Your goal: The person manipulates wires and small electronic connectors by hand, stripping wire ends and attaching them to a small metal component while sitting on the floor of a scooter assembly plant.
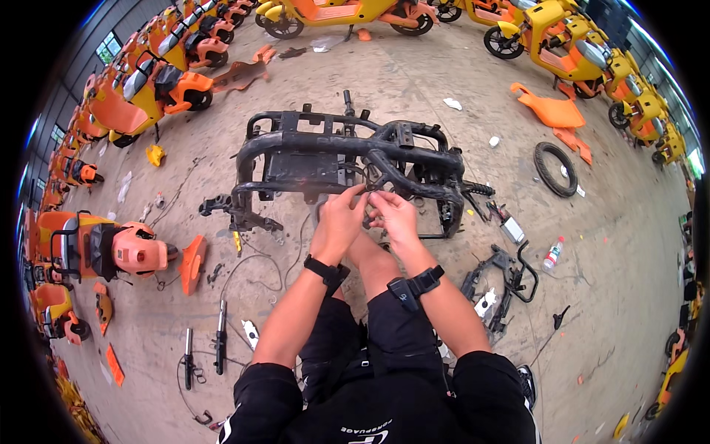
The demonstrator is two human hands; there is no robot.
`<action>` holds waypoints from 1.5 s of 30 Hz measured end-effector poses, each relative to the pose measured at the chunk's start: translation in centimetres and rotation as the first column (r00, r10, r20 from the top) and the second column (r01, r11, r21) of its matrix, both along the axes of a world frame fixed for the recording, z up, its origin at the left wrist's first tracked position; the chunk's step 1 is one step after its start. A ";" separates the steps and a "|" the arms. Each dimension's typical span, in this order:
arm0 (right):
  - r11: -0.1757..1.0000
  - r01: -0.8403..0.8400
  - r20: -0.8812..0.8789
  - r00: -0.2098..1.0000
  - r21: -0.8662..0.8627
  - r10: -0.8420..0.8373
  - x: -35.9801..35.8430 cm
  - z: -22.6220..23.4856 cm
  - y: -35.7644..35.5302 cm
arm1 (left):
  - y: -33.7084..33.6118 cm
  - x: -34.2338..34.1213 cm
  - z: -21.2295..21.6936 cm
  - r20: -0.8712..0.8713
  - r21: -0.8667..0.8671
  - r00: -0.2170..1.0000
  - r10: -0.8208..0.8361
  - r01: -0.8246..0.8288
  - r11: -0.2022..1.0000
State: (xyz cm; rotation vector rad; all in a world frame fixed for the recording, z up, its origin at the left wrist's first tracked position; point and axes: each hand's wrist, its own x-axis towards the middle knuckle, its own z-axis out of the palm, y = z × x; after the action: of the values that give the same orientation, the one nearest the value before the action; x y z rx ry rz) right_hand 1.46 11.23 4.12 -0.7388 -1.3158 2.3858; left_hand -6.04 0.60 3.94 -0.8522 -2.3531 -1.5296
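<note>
A bare black scooter frame (pixel 318 144) lies on the concrete floor in front of me. Both my hands meet at its near side, just below the Y-shaped joint of its tubes. The fingers of my left hand (pixel 342 220) are bent and pinched at the tips, close to thin dark cables (pixel 364 172) on the frame. Thumb and fingers of my right hand (pixel 394 220) are drawn together right beside them. What lies between the fingertips of either hand is too small and covered to make out. A black strap with a small device sits on each wrist.
Fork tubes (pixel 221 337) and loose cables lie at the left. Nearer my right are a smaller black metal frame (pixel 497 285), a plastic bottle (pixel 553 253) and a tyre (pixel 556 169). Orange panels (pixel 551 111) are scattered about. Rows of yellow-orange scooters (pixel 140 100) surround the floor.
</note>
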 end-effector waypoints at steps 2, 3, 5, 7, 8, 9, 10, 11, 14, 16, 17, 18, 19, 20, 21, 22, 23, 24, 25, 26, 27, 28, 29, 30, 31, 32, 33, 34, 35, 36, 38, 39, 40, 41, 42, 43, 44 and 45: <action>0.994 0.009 0.020 1.000 0.110 -0.011 -0.2 -0.4 0.1 | 0.0 0.1 0.5 0.053 -0.050 0.999 -0.010 0.013 0.999; 0.990 0.013 0.029 0.999 0.144 -0.018 -0.2 -0.6 0.3 | -0.1 0.1 0.7 0.109 -0.096 0.994 -0.013 0.024 0.995; 0.978 0.011 0.043 0.999 0.209 -0.021 -0.7 -1.0 0.4 | -0.2 -0.1 1.0 0.136 -0.098 0.990 -0.028 0.041 0.994; 0.962 0.020 0.044 0.999 0.271 -0.033 -1.0 -1.7 0.3 | 0.1 -0.3 1.2 0.080 -0.010 0.995 -0.065 0.066 0.998; 0.953 0.025 0.045 0.998 0.301 -0.040 -1.1 -2.0 0.3 | 0.1 -0.2 1.7 0.087 -0.034 0.993 -0.075 0.078 0.996; 0.941 0.034 0.029 0.999 0.337 -0.047 -1.1 -2.3 0.4 | 0.2 -0.1 2.2 0.095 -0.058 0.992 -0.084 0.090 0.994; 0.928 0.040 0.012 0.999 0.369 -0.048 -1.2 -2.3 0.3 | 0.0 0.1 2.6 0.102 -0.084 0.991 -0.090 0.098 0.992; 0.915 0.048 -0.005 0.999 0.401 -0.050 -1.2 -2.3 0.2 | -0.1 0.0 2.5 0.099 -0.083 0.991 -0.095 0.103 0.991; 0.879 0.019 0.024 0.999 0.476 -0.034 -0.9 -1.0 0.2 | -0.2 -0.5 2.1 0.094 -0.076 0.989 -0.110 0.117 0.990; 0.810 0.041 0.001 0.999 0.586 -0.051 -1.0 -1.0 0.6 | -0.1 -0.9 2.2 0.093 -0.069 0.988 -0.122 0.128 0.989; 0.768 0.053 -0.011 0.998 0.638 -0.059 -1.1 -0.9 0.8 | 0.0 -0.9 2.3 0.096 -0.068 0.988 -0.122 0.129 0.989; 0.745 0.053 -0.001 0.998 0.665 -0.070 -1.1 -0.9 0.9 | 0.1 -1.0 2.3 0.098 -0.067 0.988 -0.123 0.130 0.989; 0.722 0.055 0.008 0.997 0.690 -0.083 -1.1 -0.5 0.8 | 0.1 -1.0 2.3 0.100 -0.068 0.987 -0.124 0.131 0.989; 0.698 0.055 0.017 0.995 0.714 -0.096 -1.2 -0.2 0.7 | 0.1 -1.0 2.2 0.108 -0.059 0.987 -0.119 0.126 0.990; 0.649 0.082 -0.006 0.993 0.756 -0.118 -1.4 -0.6 0.8 | 0.1 -1.0 2.0 0.116 -0.051 0.987 -0.114 0.120 0.991; 0.598 0.108 -0.029 0.990 0.794 -0.140 -1.5 -0.8 0.8 | 0.2 -0.9 2.1 0.125 -0.042 0.986 -0.110 0.116 0.992; 0.544 0.134 -0.054 0.985 0.828 -0.161 -1.6 -1.0 0.8 | 0.3 -0.8 2.1 0.119 -0.045 0.987 -0.108 0.114 0.992; 0.577 0.145 -0.061 0.985 0.804 -0.163 -1.6 -1.3 0.9 | 0.4 -0.7 2.3 0.112 -0.048 0.988 -0.106 0.111 0.993; 0.610 0.152 -0.067 0.985 0.778 -0.160 -1.5 -0.8 0.7 | 0.3 -0.6 2.3 0.107 -0.052 0.989 -0.098 0.105 0.993; 0.642 0.159 -0.074 0.985 0.750 -0.158 -1.5 -0.5 0.5 | 0.2 -0.6 2.3 0.101 -0.047 0.990 -0.099 0.105 0.993; 0.702 0.150 -0.061 0.987 0.696 -0.150 -1.5 -0.6 0.4 | 0.2 -0.6 2.2 0.095 -0.042 0.990 -0.101 0.105 0.994; 0.756 0.143 -0.050 0.988 0.639 -0.145 -1.6 -0.5 0.4 | 0.2 -0.6 2.2 0.089 -0.035 0.990 -0.105 0.109 0.993; 0.804 0.135 -0.039 0.990 0.579 -0.138 -1.7 -0.4 0.5 | 0.3 -0.6 2.1 0.089 -0.032 0.991 -0.103 0.106 0.994; 0.814 0.099 -0.014 0.994 0.572 -0.111 -1.6 -0.2 0.7 | 0.3 -0.6 2.0 0.090 -0.030 0.991 -0.101 0.104 0.994; 0.823 0.062 0.012 0.996 0.565 -0.083 -1.3 0.6 1.0 | 0.3 -0.6 1.9 0.092 -0.027 0.991 -0.098 0.101 0.995; 0.830 0.024 0.038 0.998 0.557 -0.055 -1.1 1.2 1.3 | 0.3 -0.5 1.9 0.099 -0.033 0.991 -0.091 0.095 0.995; 0.815 0.014 0.052 0.997 0.580 -0.054 -1.2 1.4 1.6 | 0.3 -0.5 1.9 0.107 -0.039 0.991 -0.084 0.089 0.995; 0.798 0.003 0.065 0.996 0.603 -0.053 -1.4 1.7 1.9 | 0.3 -0.5 2.0 0.113 -0.045 0.991 -0.077 0.083 0.996; 0.780 -0.007 0.078 0.996 0.625 -0.053 -1.5 1.9 2.2 | 0.3 -0.4 2.0 0.119 -0.044 0.990 -0.074 0.080 0.996; 0.788 -0.008 0.074 0.996 0.616 -0.047 -1.4 1.9 2.2 | 0.3 -0.4 1.9 0.125 -0.044 0.990 -0.070 0.076 0.996; 0.801 -0.009 0.064 0.997 0.599 -0.037 -1.2 1.7 2.2 | 0.4 -0.3 1.8 0.124 -0.036 0.990 -0.063 0.068 0.997; 0.850 0.067 0.021 0.996 0.522 -0.092 -0.8 1.4 2.0 | 0.4 -0.3 1.7 0.116 -0.029 0.991 -0.059 0.063 0.998; 0.889 0.139 -0.014 0.989 0.437 -0.148 -0.3 1.0 1.6 | 0.4 -0.3 1.4 0.111 -0.023 0.992 -0.052 0.055 0.998; 0.915 0.208 -0.044 0.978 0.345 -0.205 0.2 0.5 1.2 | 0.4 -0.4 1.1 0.095 -0.026 0.994 -0.049 0.051 0.998; 0.893 0.223 -0.072 0.975 0.390 -0.212 0.5 0.1 0.8 | 0.4 -0.4 0.8 0.079 -0.029 0.996 -0.045 0.048 0.998; 0.869 0.241 -0.094 0.970 0.431 -0.222 1.0 -0.5 0.3 | 0.4 -0.3 0.5 0.068 -0.036 0.997 -0.047 0.049 0.998; 0.843 0.259 -0.117 0.966 0.471 -0.231 1.3 -1.1 0.0 | 0.3 -0.3 0.2 0.031 -0.034 0.998 -0.046 0.047 0.998; 0.797 0.227 -0.120 0.974 0.559 -0.194 1.3 -1.7 0.4 | 0.4 -0.3 0.0 -0.005 -0.032 0.999 -0.046 0.046 0.998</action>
State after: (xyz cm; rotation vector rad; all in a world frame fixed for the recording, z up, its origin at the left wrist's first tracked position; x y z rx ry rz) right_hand 2.75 11.59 2.41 -0.5873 -1.7020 1.6796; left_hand -6.33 0.97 3.89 -0.9231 -2.3757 -1.5086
